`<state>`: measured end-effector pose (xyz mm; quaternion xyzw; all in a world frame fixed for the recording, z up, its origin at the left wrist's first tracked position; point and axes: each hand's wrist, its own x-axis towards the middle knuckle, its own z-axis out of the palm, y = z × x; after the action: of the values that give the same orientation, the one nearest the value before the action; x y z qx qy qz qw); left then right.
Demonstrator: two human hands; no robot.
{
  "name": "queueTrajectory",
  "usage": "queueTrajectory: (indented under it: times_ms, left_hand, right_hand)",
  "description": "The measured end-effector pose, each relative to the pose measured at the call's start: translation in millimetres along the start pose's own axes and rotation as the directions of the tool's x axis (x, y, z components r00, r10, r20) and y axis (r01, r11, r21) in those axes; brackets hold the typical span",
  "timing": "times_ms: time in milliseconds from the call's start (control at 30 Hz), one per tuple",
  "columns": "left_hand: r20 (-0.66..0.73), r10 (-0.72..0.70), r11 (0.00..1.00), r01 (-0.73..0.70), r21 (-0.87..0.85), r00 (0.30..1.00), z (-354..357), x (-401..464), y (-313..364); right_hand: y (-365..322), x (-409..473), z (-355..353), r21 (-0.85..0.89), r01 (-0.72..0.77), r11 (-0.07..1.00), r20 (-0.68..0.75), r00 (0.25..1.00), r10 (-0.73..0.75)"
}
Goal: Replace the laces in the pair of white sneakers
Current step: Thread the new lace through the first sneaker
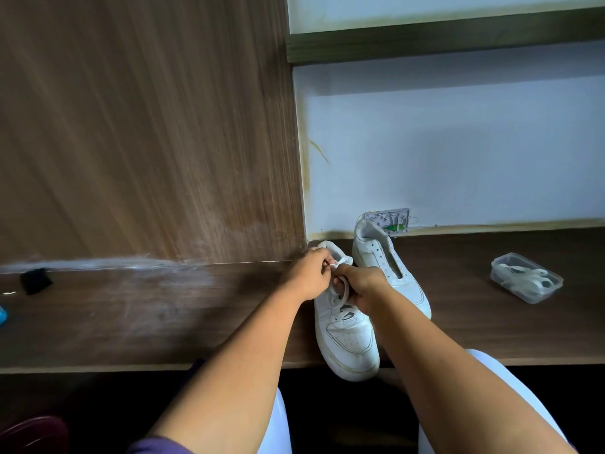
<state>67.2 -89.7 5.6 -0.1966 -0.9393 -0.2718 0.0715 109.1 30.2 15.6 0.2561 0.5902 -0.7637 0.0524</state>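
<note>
1. Head view: both hands are up at the collar of the near sneaker (347, 335). My left hand (309, 276) is curled, pinching the white lace (340, 262), and my right hand (358, 285) grips a loop of it, so I'd guess I'm tying off the top.
2. That shoe sits toe toward me at the desk (147, 322) edge, which keeps the eyelets in easy reach.
3. The far sneaker (389, 270) stands just behind it, eyelets bare, probably next.
4. A clear tub (525, 278) with more laces sits well to the right, out of the way.
</note>
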Motion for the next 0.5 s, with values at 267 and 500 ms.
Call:
queueTrajectory:
  times_ms: [267,500]
  left_hand:
    - [-0.027,0.013,0.994,-0.016,-0.11,1.0,-1.6,1.8,-2.9]
    - [0.033,-0.057,0.978,0.062,-0.199,0.998,2.6,1.5,-4.1]
  right_hand:
    - [3.7,2.3,2.7,0.043,0.011,0.999,-0.035,0.999,-0.01]
    - [6.4,5.9,4.4,-0.503,0.239,0.831,-0.138,0.927,-0.35]
